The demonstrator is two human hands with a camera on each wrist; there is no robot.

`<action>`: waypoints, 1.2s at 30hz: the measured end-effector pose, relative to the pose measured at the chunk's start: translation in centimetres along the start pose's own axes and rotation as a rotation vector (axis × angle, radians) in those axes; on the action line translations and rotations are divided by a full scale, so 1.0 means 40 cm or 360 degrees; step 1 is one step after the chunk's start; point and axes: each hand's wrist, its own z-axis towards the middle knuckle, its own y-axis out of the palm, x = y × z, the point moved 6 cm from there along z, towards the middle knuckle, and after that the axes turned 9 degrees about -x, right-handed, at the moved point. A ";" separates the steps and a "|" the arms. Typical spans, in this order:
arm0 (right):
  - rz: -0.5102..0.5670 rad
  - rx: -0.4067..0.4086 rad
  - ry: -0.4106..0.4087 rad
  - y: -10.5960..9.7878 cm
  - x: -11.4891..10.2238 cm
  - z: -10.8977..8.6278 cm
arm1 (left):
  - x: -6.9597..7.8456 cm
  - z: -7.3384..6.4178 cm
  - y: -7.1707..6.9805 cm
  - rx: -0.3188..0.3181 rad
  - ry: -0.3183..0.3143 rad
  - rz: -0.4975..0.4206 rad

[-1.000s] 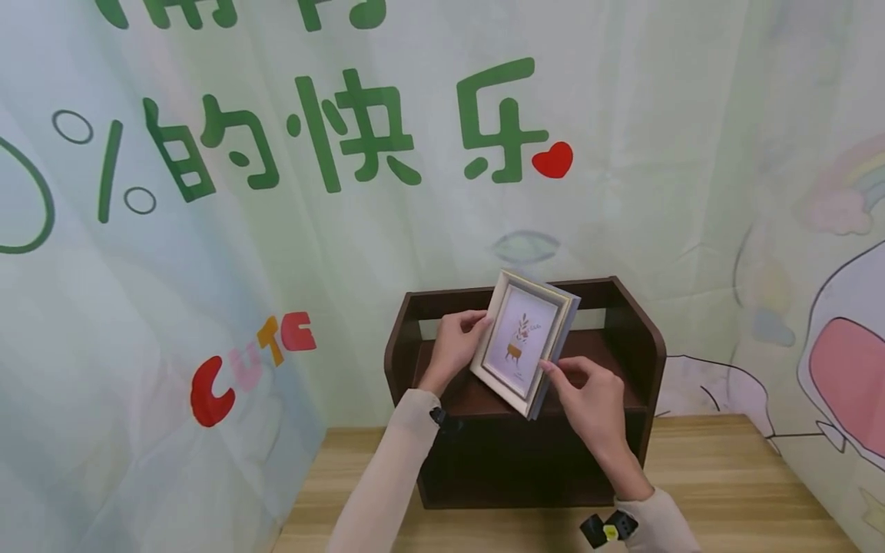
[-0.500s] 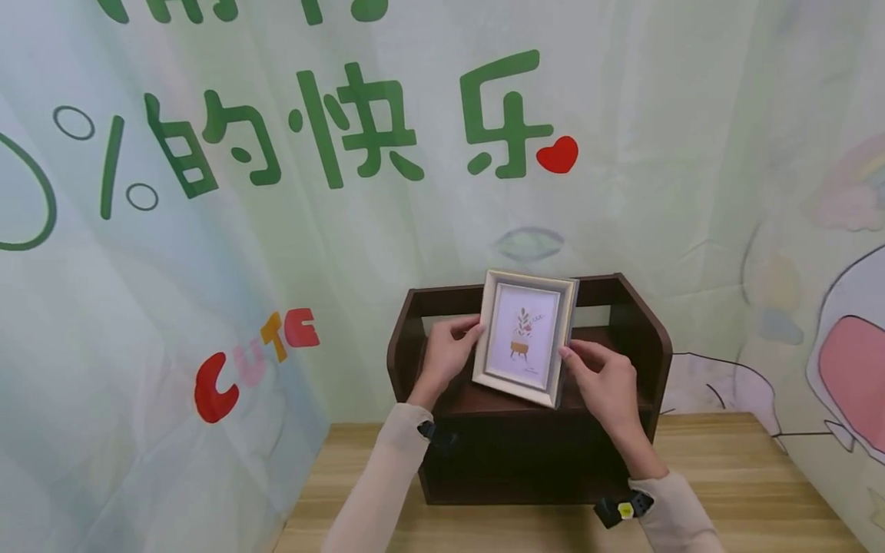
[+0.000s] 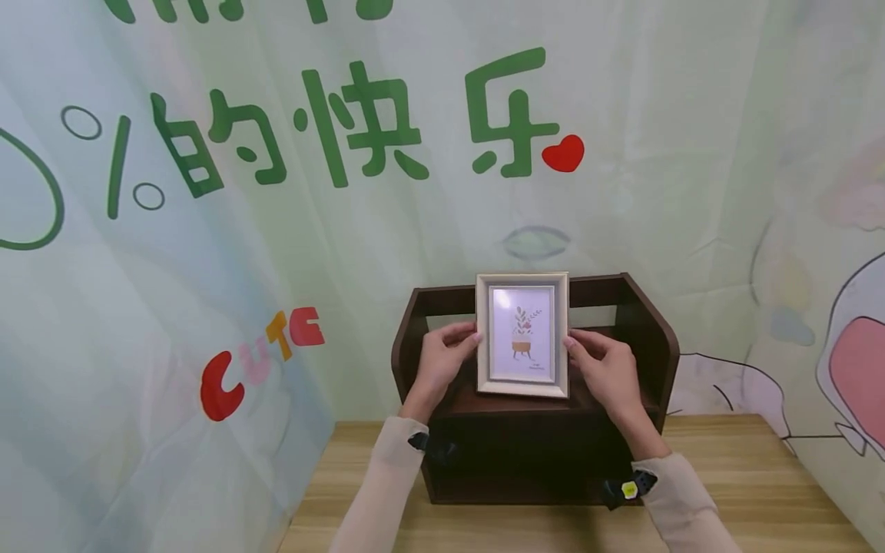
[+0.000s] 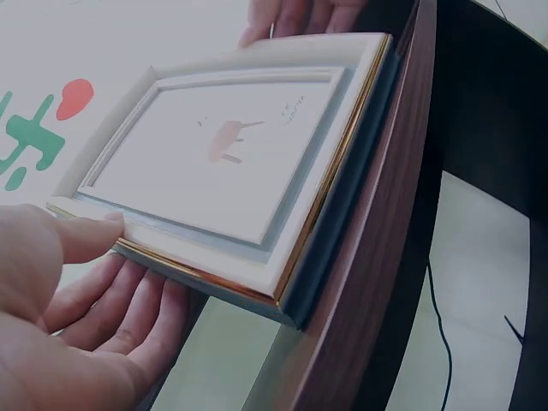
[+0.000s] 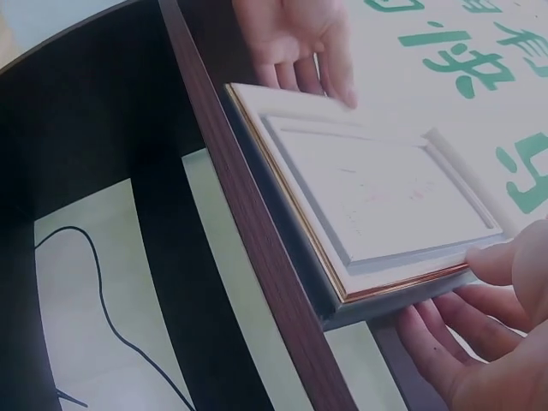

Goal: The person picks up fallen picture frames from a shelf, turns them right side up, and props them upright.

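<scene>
A cream picture frame with a potted-plant print stands upright over the upper shelf of a dark brown desktop shelf. My left hand pinches its left side, thumb on the front and fingers behind. On the opposite side my right hand grips it the same way. In the left wrist view the picture frame shows a gold edge line and a dark back, its bottom right by the shelf's front edge. The right wrist view shows the left hand across the frame.
The shelf unit stands on a wood-grain table. Below its upper board is an open lower compartment. Behind hangs a pale green printed curtain with green characters and a red heart.
The picture frame has turned from a rightward tilt to upright, facing me squarely. Both hands have kept hold of its sides, and the right hand has moved a little rightward.
</scene>
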 end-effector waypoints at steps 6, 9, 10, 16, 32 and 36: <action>0.0018 -0.0008 0.0016 0.009 0.004 0.018 | -0.006 -0.011 -0.008 0.0015 -0.0008 -0.0100; 0.0022 -0.0010 0.0017 0.010 0.005 0.020 | -0.009 -0.012 -0.008 0.0027 -0.0010 -0.0113; 0.0026 -0.0009 0.0019 0.010 0.006 0.020 | -0.010 -0.013 -0.008 0.0030 -0.0010 -0.0114; 0.0049 0.0010 0.0030 0.009 0.007 0.019 | -0.011 -0.013 -0.005 0.0022 -0.0009 -0.0107; 0.0006 -0.0008 -0.0002 0.011 0.000 0.024 | 0.004 -0.025 -0.009 0.0093 -0.0010 -0.0055; -0.0133 -0.0021 -0.0023 -0.009 -0.009 0.007 | 0.029 -0.048 -0.011 0.0094 0.0041 0.0194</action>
